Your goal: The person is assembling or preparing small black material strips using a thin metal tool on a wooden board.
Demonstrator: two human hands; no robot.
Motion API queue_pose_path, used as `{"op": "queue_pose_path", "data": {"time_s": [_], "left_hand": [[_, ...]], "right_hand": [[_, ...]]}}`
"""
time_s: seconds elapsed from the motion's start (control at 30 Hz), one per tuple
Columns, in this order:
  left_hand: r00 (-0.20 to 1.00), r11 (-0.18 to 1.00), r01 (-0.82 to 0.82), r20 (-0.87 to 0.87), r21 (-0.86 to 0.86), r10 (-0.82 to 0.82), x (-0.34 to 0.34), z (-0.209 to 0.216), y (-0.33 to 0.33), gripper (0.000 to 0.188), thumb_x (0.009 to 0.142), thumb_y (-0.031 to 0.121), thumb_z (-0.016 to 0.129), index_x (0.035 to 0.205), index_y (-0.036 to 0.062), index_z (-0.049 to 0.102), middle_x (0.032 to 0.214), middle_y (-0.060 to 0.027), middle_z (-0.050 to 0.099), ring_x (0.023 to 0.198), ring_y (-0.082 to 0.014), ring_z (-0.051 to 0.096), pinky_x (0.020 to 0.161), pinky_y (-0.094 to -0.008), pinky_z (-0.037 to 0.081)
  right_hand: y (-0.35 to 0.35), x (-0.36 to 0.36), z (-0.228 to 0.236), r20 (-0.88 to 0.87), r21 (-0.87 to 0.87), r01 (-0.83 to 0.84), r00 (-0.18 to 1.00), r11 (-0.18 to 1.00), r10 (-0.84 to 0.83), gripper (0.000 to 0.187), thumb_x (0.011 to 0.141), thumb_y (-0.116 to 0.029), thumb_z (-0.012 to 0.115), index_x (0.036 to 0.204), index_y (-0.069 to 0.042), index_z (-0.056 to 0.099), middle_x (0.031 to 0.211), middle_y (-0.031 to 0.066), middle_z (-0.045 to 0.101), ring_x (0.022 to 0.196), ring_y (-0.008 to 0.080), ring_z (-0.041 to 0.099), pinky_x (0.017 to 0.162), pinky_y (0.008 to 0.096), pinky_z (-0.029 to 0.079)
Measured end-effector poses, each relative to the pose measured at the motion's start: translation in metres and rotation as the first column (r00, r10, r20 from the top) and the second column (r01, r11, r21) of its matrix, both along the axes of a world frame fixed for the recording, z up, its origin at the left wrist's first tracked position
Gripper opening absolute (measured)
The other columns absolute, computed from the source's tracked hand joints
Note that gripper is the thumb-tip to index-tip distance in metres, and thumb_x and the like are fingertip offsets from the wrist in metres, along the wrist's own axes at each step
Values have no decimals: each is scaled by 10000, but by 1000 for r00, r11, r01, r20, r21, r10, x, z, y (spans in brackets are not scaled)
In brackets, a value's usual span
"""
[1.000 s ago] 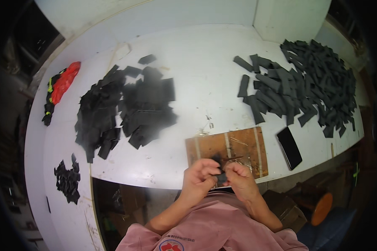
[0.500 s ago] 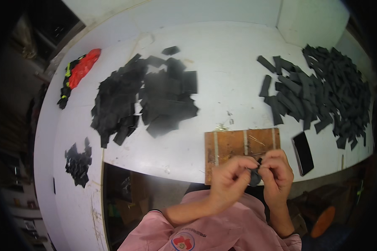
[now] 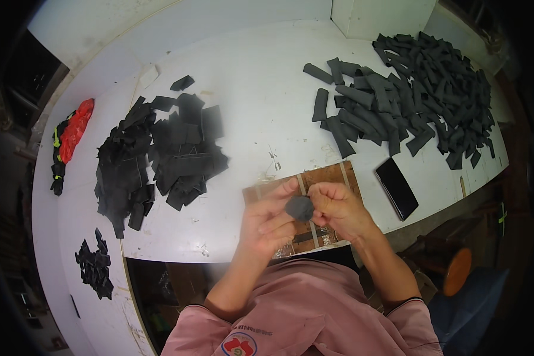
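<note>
I take the brown wooden board (image 3: 329,178) at the white table (image 3: 255,89)'s near edge as my reference. Far left of it: red-and-black bundle (image 3: 70,139), then a small heap of black scraps (image 3: 94,267). Left of the board: big pile of flat black fabric squares (image 3: 154,157), looks like unworked stock. Over the board: left hand (image 3: 267,222) and right hand (image 3: 338,207) meet, fingers of both pinched on one small dark grey folded foam-like piece (image 3: 299,207) (mid-fold, I'd judge). Right of the board: black phone (image 3: 396,188). Beyond it, upper right: large heap of dark grey rolled strips (image 3: 415,89), probably finished. My read: roughly halfway, plenty left.
</note>
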State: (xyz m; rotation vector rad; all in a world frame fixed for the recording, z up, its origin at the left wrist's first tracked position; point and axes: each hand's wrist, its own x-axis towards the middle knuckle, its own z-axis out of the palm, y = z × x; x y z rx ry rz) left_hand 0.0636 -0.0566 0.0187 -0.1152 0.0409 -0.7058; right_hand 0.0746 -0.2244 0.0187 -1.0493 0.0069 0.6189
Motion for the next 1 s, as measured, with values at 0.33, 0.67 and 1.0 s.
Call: {"op": "queue_pose_path", "data": {"time_s": [0.33, 0.67, 1.0], "left_hand": [[791, 470, -552, 610, 689, 36, -26, 41, -11, 364, 840, 34, 446, 1182, 29, 321, 673, -58, 522, 356, -38, 342, 331, -167, 253], [974, 929, -195, 170, 313, 147, -16, 5, -2, 384, 810, 31, 420, 1192, 18, 382, 801, -143, 565, 344, -51, 305, 340, -177, 259], [833, 330, -545, 544, 770, 107, -24, 1, -6, 439, 810, 125, 508, 1207, -8, 376, 999, -149, 513, 629, -109, 500, 571, -233, 402]], "right_hand": [[-1, 23, 27, 252, -77, -231, 937, 970, 243, 147, 839, -137, 499, 708, -72, 511, 652, -68, 454, 587, 9, 403, 530, 170, 334], [4, 9, 0, 235, -115, -88, 965, 989, 113, 133, 826, -139, 520, 715, -66, 524, 633, -41, 475, 584, 16, 415, 519, 173, 331], [2, 13, -26, 110, -87, -120, 985, 989, 130, 185, 832, -173, 518, 697, -49, 543, 635, -43, 487, 575, 38, 440, 517, 178, 349]]}}
